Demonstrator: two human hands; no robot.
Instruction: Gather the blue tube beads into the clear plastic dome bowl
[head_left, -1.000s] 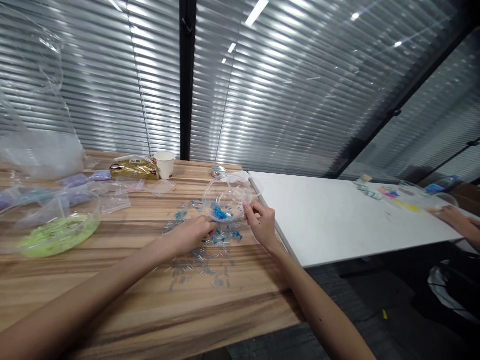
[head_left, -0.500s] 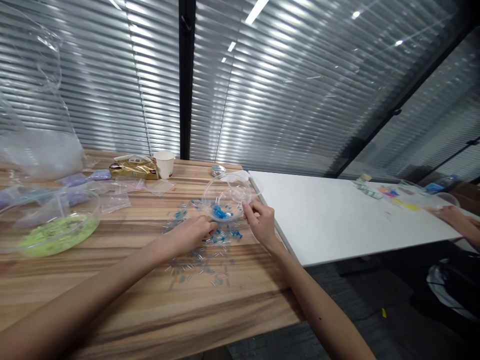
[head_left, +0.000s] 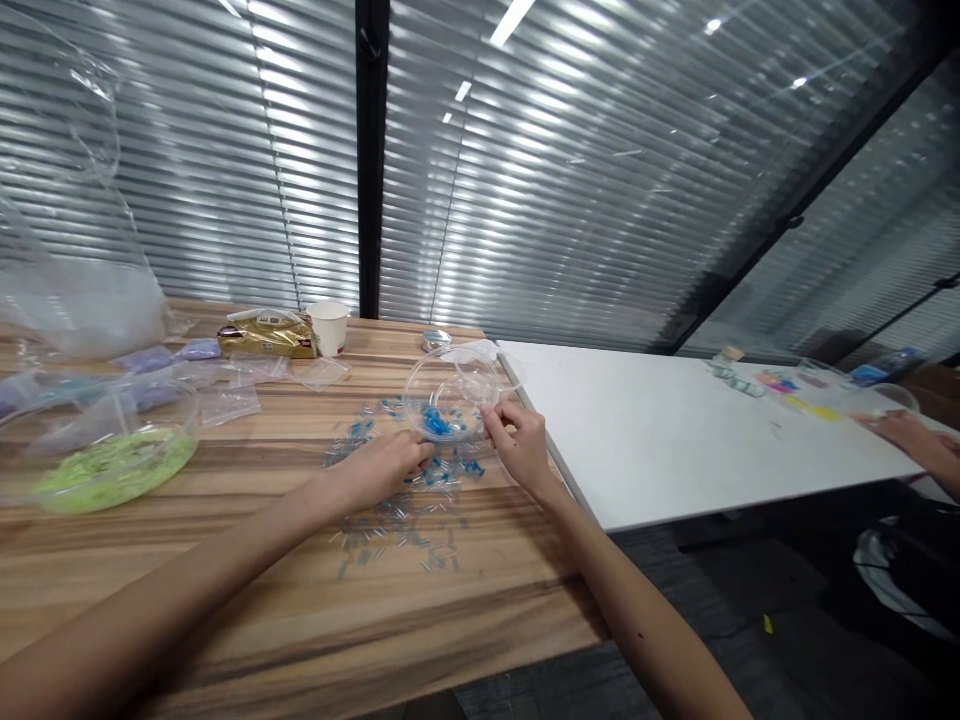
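Observation:
A round clear plastic bowl (head_left: 491,368) with small blue pieces (head_left: 439,421) at its near side is between my two hands. My right hand (head_left: 517,437) is closed, thumb and fingertips pinched at the bowl's right rim. Curled down at the bowl's near left edge is my left hand (head_left: 394,462); its fingertips are hidden, and whatever they hold does not show. Around and below that hand, many small clear tubes (head_left: 401,515) lie loose on the wooden table (head_left: 247,620), with blue pieces (head_left: 469,466) mixed in.
To the left stands a wide clear tub (head_left: 196,410) with green contents. Behind it are zip bags (head_left: 229,402), a gold packet (head_left: 268,336), a paper cup (head_left: 328,328) and a small round tin (head_left: 436,341). A white table (head_left: 615,430) adjoins at right, with another person's hand (head_left: 900,432) at its far end.
My right fingertips have shifted slightly left at the bowl. The bowl sits a touch further left, and my left hand has hardly moved.

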